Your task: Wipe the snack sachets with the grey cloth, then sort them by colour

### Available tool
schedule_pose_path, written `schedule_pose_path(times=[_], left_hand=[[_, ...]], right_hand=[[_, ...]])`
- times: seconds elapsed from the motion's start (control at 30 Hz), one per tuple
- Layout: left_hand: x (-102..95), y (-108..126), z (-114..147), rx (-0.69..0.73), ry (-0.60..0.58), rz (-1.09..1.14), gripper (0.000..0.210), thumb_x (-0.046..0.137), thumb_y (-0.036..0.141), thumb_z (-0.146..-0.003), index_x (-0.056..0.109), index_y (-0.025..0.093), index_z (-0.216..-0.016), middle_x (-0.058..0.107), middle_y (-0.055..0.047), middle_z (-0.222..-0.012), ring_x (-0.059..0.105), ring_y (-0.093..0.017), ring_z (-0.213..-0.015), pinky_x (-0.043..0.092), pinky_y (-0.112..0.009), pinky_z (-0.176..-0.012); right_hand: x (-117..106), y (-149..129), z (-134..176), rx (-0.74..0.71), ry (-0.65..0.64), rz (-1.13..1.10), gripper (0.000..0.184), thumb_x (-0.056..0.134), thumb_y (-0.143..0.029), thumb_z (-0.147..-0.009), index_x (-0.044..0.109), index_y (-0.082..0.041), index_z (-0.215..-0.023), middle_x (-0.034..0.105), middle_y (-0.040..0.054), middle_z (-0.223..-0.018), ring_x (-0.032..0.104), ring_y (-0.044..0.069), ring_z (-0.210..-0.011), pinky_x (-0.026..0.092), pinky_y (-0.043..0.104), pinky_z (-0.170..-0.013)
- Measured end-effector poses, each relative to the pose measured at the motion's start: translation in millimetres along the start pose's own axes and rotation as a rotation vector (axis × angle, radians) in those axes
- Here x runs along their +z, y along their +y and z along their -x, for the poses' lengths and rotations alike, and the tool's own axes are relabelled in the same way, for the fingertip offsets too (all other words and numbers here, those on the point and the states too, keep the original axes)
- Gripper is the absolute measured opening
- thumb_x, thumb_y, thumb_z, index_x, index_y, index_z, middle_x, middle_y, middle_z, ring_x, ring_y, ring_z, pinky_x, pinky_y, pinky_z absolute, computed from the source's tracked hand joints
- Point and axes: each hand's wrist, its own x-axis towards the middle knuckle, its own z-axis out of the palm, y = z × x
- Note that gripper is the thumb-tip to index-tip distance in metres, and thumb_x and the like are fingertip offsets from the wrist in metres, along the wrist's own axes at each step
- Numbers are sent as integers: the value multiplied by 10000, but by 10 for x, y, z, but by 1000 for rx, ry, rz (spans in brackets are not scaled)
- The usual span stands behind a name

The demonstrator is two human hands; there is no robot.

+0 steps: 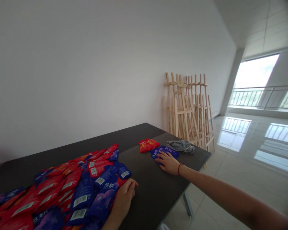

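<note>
My right hand (168, 163) lies palm down with its fingers apart, resting on the near side of a small group of blue packets (172, 151). A few red packets (146, 145) lie just beyond them, to the left. My left hand (125, 195) is at the right edge of a large mixed heap, beside a blue packet (103, 200) and touching or close to it. Its fingers are curled together, and nothing shows in them. Many red packets (48, 184) and blue packets overlap across the heap, several with white barcode labels.
The dark table (144, 195) has a right edge with a metal leg (188, 204) below it. A crumpled grey cloth (181, 146) lies near the far right corner. Wooden easels (182, 111) lean against the white wall (86, 70). Shiny tiled floor (232, 172) stretches right toward railings.
</note>
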Motion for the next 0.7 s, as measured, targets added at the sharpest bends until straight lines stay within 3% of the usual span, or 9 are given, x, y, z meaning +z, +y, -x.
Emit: schedule_pose_path(times=[0.1,0.2,0.33,0.47,0.6,0.7], left_hand=[[17,-12,-16,-2,-9,16,405,430,614,-770,528,221,-781,319,108,-473,309,-113,-450,225,-252,-489],[28,-24,-27,0,-14,21,384,444,596,-771,525,220,-779,295,115,-476,280,-107,-446,199,-249,-481],[16,-40,-16,27,-12,33,345,449,552,-784,521,214,-770,307,109,-501,280,-107,-464,198,-250,-483],[3,-69,-3,34,-21,58,321,452,523,-788,524,210,-790,292,109,-520,271,-107,-476,202,-247,-486],[2,-95,-4,47,-4,19,310,431,500,-806,540,211,-781,322,98,-522,309,-117,-477,243,-250,-491],[-29,-93,-6,103,72,-61,303,443,483,-817,577,213,-783,477,51,-592,453,-153,-556,348,-271,-554]], right_hand=[[-46,-66,-24,-6,14,20,469,525,-323,-872,550,-194,-1322,453,137,-1431,271,344,-1375,169,581,-1098],[-67,-381,-176,-87,75,-19,562,587,-376,-838,514,-157,-1350,392,146,-1480,247,337,-1395,128,552,-1134],[32,-1040,-583,-256,65,-173,605,618,-369,-829,475,-140,-1370,412,136,-1473,373,273,-1346,253,435,-1132],[159,-1478,-982,-235,-14,-229,451,529,-197,-884,517,-62,-1313,506,181,-1388,497,251,-1256,395,368,-1043],[185,-1522,-1050,-195,-20,-243,389,521,-107,-839,596,-48,-1217,593,187,-1287,563,261,-1184,424,360,-1013],[137,-1419,-862,-162,-8,-257,419,480,-80,-824,606,-83,-1225,607,159,-1278,579,243,-1167,433,342,-1006]])
